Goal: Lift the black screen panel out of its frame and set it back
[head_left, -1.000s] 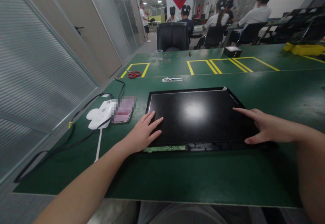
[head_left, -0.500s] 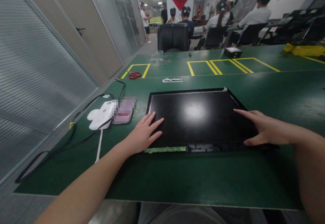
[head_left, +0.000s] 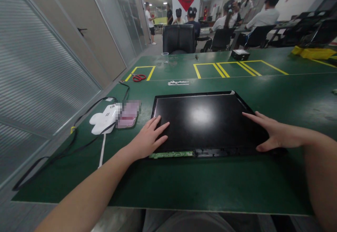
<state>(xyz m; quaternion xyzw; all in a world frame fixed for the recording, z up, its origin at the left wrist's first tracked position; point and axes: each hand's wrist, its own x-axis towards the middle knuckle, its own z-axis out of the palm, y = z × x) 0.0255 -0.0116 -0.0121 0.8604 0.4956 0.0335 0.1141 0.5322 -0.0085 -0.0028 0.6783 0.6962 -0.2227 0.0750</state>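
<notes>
Between the two hands, flat on the green bench (head_left: 210,183), lies a black display panel (head_left: 202,119), a pale reflection shining midway across it. Along its near edge, beside the thumb of the left hand (head_left: 147,138), runs a narrow green circuit board (head_left: 172,154); a dark strip (head_left: 219,152) carries on from there toward the right hand (head_left: 272,132). The left hand lies over the panel's left side with its fingers spread wide, gripping nothing. The right hand is at the opposite side, also holding nothing, index finger stretched over the surface and thumb set well apart; whether those fingertips press or only hover, I cannot tell. Ahead of the right hand, a small white tab (head_left: 232,92) sits at the panel's far corner.

Left of the left hand are a pinkish phone (head_left: 129,116), partly blurred, and just beside it a white flower-shaped item (head_left: 104,121) with a white cable (head_left: 102,151) running from it. A black cable (head_left: 128,91) loops around that area. Ahead of the left hand lie red-handled scissors (head_left: 138,78) and some thin white strips (head_left: 178,83), with a clear cup (head_left: 165,57) farther off. Well beyond the right hand stands a small box (head_left: 240,54).
</notes>
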